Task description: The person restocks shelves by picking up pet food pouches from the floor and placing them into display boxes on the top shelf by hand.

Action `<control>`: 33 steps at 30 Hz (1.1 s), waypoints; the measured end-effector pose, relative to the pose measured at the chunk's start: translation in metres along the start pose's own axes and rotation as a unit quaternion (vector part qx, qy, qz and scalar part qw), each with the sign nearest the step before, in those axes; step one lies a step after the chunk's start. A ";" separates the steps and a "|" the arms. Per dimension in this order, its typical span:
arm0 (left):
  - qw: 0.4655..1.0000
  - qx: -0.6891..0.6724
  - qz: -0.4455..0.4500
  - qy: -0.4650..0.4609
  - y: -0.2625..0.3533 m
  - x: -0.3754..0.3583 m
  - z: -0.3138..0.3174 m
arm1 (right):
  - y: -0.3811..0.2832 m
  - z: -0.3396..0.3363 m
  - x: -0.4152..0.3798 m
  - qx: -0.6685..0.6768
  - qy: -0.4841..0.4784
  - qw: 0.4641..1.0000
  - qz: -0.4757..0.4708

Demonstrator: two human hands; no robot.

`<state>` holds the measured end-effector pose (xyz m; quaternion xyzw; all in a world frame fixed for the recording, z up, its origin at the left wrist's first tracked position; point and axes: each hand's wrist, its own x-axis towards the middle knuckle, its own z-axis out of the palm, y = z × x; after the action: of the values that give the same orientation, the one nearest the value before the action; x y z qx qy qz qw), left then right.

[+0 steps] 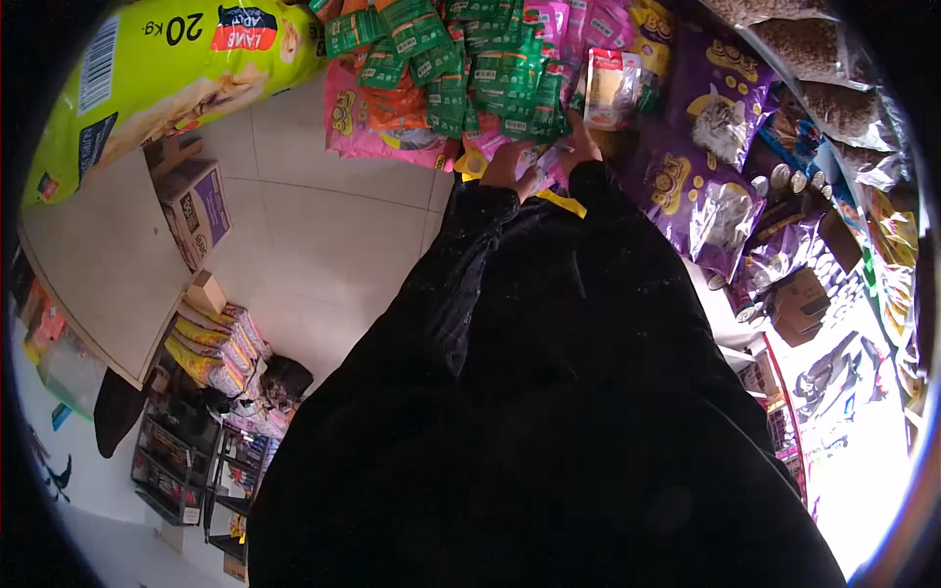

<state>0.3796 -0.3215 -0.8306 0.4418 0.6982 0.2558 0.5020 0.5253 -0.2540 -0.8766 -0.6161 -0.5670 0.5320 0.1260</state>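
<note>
My left hand (512,169) is closed at the near edge of a heap of small pouches, its fingers on a pink pouch (551,169). Right beside it, my right hand (582,149) grips the same pouch from the other side, one finger pointing up toward the heap. Just beyond the hands lie many green pouches (505,83), with orange pouches (397,106) to the left and more pink ones behind. An orange-and-white pouch (613,88) stands out to the right of the heap. Yellow packaging (564,203) shows under my wrists. The fingertips are partly hidden.
A lime-green 20 kg bag (186,78) lies on a pale tabletop (108,265) at left. Purple bags (696,167) are stacked at right, near clear bags of kibble (823,59). A carton (196,211), stacked yellow bags (211,348) and black racks (181,456) stand lower left.
</note>
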 end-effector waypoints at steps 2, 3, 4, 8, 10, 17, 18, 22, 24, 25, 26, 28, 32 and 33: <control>0.997 0.031 0.077 -0.003 -0.004 0.007 0.003 | 0.002 0.010 0.007 0.156 0.002 0.987 -0.027; 0.997 0.032 0.075 -0.006 -0.005 0.009 0.004 | 0.003 0.011 0.009 0.159 0.002 0.987 -0.025; 0.996 0.034 0.080 -0.006 -0.007 0.012 0.006 | 0.010 0.010 0.012 0.062 0.006 0.998 0.009; 0.998 0.028 0.057 -0.022 -0.010 0.021 0.007 | 0.034 0.004 0.007 -0.143 0.036 0.988 0.051; 0.998 0.010 -0.009 -0.056 -0.010 0.022 0.005 | 0.040 -0.001 -0.002 -0.165 0.083 0.983 0.003; 0.999 0.002 0.037 -0.029 0.017 0.014 0.017 | -0.045 -0.051 -0.053 0.036 0.104 0.985 0.130; 0.999 -0.017 0.037 -0.024 0.029 0.012 0.018 | -0.053 -0.056 -0.063 0.096 0.117 0.981 0.120; 0.881 -0.415 -0.217 -0.069 0.073 0.006 0.038 | -0.087 -0.080 -0.095 -0.104 0.080 0.989 -0.070; 0.897 -0.395 -0.192 -0.053 0.052 0.000 0.055 | -0.092 -0.087 -0.112 -0.097 0.078 0.988 -0.091; 0.910 -0.378 -0.168 -0.035 0.036 -0.003 0.066 | -0.094 -0.091 -0.119 -0.092 0.073 0.987 -0.112; 0.921 -0.361 -0.144 -0.017 0.050 0.000 0.063 | -0.100 -0.097 -0.123 -0.088 0.069 0.985 -0.133; 0.908 -0.385 -0.163 -0.024 0.079 -0.009 0.053 | -0.111 -0.112 -0.128 -0.080 0.114 0.983 -0.122; 0.909 -0.376 -0.167 -0.070 0.116 -0.023 0.020 | -0.131 -0.141 -0.135 0.066 0.186 0.979 -0.055; 0.936 -0.314 -0.126 -0.099 0.109 -0.021 0.018 | -0.133 -0.147 -0.137 0.193 0.168 0.966 -0.013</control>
<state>0.4379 -0.2894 -0.7401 0.1933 0.5788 0.3516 0.7099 0.5965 -0.2587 -0.6463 -0.6534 -0.4317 0.5185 0.3433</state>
